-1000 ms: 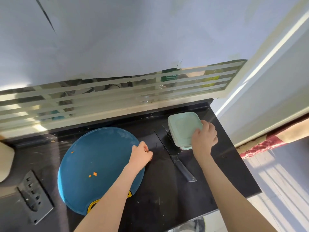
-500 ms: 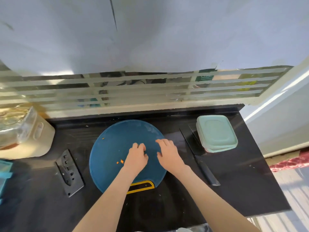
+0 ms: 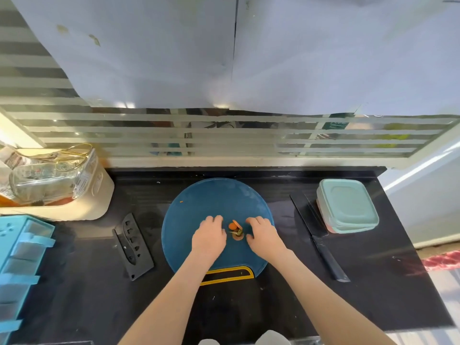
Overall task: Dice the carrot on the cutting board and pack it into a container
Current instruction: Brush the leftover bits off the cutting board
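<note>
Head view: my left hand (image 3: 209, 235) and right hand (image 3: 264, 237) rest loose-fingered on the cutting board (image 3: 211, 199). Between them lie carrot pieces (image 3: 235, 227).

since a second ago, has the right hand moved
Yes. The right hand left the lidded container and went left past the knife to the blue cutting board, now beside the carrot scraps.

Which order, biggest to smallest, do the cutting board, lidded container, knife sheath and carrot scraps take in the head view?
Largest to smallest:
1. cutting board
2. lidded container
3. knife sheath, similar in length to the container but far narrower
4. carrot scraps, clearly smallest
</note>
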{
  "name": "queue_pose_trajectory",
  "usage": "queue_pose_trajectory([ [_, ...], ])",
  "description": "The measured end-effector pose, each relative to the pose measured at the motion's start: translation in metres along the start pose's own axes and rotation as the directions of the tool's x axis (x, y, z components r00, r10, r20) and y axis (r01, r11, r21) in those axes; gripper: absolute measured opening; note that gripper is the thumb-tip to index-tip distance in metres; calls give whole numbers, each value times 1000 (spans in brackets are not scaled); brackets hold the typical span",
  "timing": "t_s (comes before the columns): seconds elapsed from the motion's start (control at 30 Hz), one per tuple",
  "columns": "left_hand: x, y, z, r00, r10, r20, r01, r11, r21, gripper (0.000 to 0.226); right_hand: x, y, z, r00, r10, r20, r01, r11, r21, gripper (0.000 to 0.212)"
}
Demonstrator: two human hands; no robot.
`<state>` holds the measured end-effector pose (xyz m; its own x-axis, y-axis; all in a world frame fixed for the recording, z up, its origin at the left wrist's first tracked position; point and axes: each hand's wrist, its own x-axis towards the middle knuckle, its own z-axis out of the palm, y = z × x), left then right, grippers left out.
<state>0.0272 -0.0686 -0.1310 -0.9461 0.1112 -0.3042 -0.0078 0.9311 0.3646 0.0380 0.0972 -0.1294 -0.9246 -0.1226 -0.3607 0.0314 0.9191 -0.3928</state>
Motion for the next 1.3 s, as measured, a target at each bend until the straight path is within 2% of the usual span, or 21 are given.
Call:
queue_pose_trajectory([
  [0.07, -3, -5, -2, 988, -150, -27, 150, 989, 2, 42, -3, 3, 2, 999, 40, 10, -40, 998, 41, 43],
  [0.17, -3, -17, -5, 943, -328, 61, 333, 932, -146, 47, -4, 3, 5, 997, 50, 62, -58, 989, 137, 46],
  [0.23, 0, -23, -6, 936, -324, 138, 350, 895, -275, 42, -2, -4, 8, 997, 28, 76, -43, 980, 196, 46],
  [0.3, 1, -26, -9, 946, -275, 172, 318, 888, -331, 34, 0, -14, 13, 996, -6, 85, -15, 970, 241, 47],
  [0.43, -8, -41, -16, 953, -299, 43, 292, 876, -384, 34, 1, -29, 22, 994, -39, 101, 9, 958, 285, 46],
  [0.5, -15, -54, -20, 911, -413, -8, 387, 859, -336, 39, 1, -33, 24, 995, -39, 92, 10, 955, 298, 44],
  [0.57, -19, -66, -25, 834, -552, -11, 523, 796, -306, 44, 3, -36, 25, 997, -24, 72, 1, 952, 307, 41],
  [0.63, -19, -75, -29, 755, -654, 35, 621, 698, -355, 47, 5, -39, 26, 999, 14, 47, -28, 946, 323, 38],
  [0.7, -16, -83, -30, 712, -695, 94, 663, 623, -415, 49, 8, -43, 27, 998, 51, 26, -57, 940, 336, 37],
  [0.83, -5, -98, -28, 667, -721, 188, 693, 507, -512, 49, 11, -52, 28, 994, 99, 35, -105, 925, 366, 34],
  [0.97, 1, -105, -31, 619, -729, 291, 735, 410, -540, 49, 11, -56, 33, 991, 130, 37, -134, 916, 378, 34],
  [1.1, 2, -105, -40, 643, -684, 344, 709, 362, -606, 43, 11, -57, 33, 991, 134, 0, -124, 917, 379, 35],
  [1.23, 1, -104, -38, 716, -575, 395, 662, 382, -645, 65, 7, -59, 33, 989, 128, -75, -89, 918, 387, 37],
  [1.3, 1, -103, -32, 764, -466, 446, 608, 288, -740, 58, 3, -58, 33, 985, 131, -109, -82, 926, 368, 40],
])
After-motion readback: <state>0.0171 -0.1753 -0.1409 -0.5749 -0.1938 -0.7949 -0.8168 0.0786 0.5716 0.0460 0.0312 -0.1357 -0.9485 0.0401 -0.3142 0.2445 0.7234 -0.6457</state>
